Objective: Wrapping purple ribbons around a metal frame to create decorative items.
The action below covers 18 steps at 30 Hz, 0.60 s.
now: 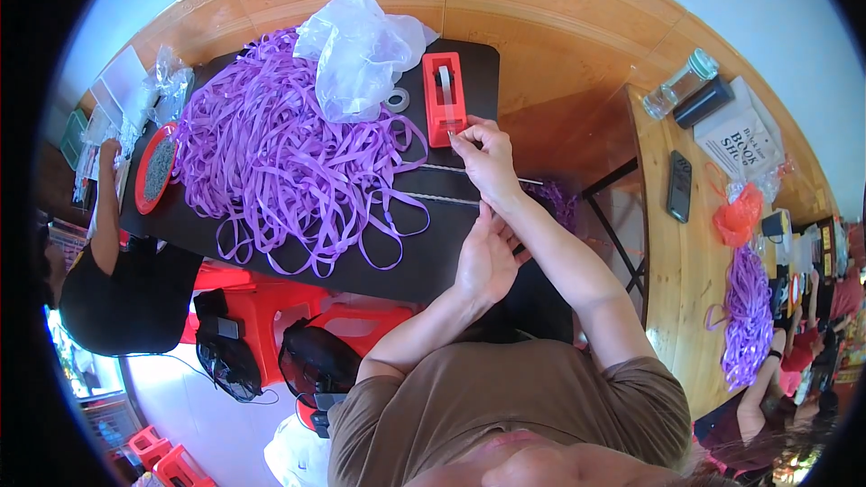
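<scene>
A red tape dispenser (444, 101) with a roll of clear tape stands on the black table. At its near end my right hand (489, 158) pinches the tape, thumb and forefinger together. Just nearer to me, my left hand (490, 260) is turned palm up with curled fingers. Its fingertips meet the end of a thin silvery strip (440, 199); whether they grip it is hard to see. A second thin silvery strip (442, 169) lies beyond, passing under my right hand. A large heap of purple ribbon loops (280, 144) lies to the left.
A clear plastic bag (361, 54) rests on the heap, beside a tape roll (396, 100). A red dish (157, 169) of small grey pieces stands left, near another person's arm (106, 216). Right, a wooden table (672, 289) bears a phone (679, 187), a bottle and more purple ribbon. Red stools stand below.
</scene>
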Available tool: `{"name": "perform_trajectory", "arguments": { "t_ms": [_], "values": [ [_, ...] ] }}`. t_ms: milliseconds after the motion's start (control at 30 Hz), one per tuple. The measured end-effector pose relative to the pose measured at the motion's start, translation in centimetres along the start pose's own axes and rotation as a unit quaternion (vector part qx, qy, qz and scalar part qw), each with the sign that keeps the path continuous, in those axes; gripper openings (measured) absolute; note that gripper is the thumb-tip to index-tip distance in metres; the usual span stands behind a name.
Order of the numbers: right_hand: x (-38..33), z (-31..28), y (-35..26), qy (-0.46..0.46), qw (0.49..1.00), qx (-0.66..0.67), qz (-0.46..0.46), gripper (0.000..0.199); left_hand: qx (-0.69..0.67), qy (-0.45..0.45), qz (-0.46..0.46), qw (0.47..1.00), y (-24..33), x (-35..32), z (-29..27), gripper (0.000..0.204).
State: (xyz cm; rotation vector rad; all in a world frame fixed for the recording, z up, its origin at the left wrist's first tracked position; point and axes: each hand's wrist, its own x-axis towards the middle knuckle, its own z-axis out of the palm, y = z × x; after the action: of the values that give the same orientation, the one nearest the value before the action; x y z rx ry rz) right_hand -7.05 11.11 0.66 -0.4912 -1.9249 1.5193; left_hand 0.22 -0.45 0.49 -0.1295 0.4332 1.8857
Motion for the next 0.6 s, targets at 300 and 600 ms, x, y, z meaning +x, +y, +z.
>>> {"name": "perform_trajectory", "arguments": {
  "t_ms": [300, 600],
  "values": [
    [1.4, -2.5, 2.9, -0.016, 0.966, -0.249, -0.068, 0.006, 0.007, 0.007, -0.017, 1.0, -0.1, 0.0, -0.3, 0.07],
    [2.0, -12.6, -2.6, -0.402, 0.912, -0.007, 0.08, 0.009, 0.039, 0.013, -0.015, 0.999, 0.3, -0.2, 0.2, 0.07]
  ]
}}
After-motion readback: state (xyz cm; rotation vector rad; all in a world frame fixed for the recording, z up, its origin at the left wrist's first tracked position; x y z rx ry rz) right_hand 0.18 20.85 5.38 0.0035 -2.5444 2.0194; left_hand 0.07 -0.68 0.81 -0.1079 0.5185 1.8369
